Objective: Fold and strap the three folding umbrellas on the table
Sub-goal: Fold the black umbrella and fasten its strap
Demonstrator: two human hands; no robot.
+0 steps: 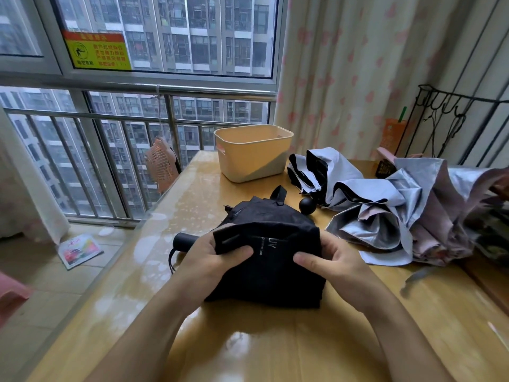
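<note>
We see a black umbrella (267, 244) lying in the middle of the worktop (248, 340), with its cloth bunched up and loose. Its round handle (183, 241) sticks out toward the left edge, and a thin cord (170, 260) hangs from it. The left grip (217, 260) holds the left side of the cloth, with the thumb pressed on top. The right grip (330, 260) holds the right side the same way, thumb on top and the other fingers tucked behind the cloth. A black strap (279, 195) sticks up from the far side of this umbrella. Two more umbrellas lie toward the right edge, both loose and floppy. The white umbrella (325, 172) is black inside, and its ball handle (307, 205) sits just beside the black umbrella. The silver umbrella (413, 216) has pink on it and touches the white one. A cream tub (253, 153) stands near the far edge. Behind the worktop we see a window (165, 31) with a railing (110, 117) and a curtain (358, 64) with pink spots.
</note>
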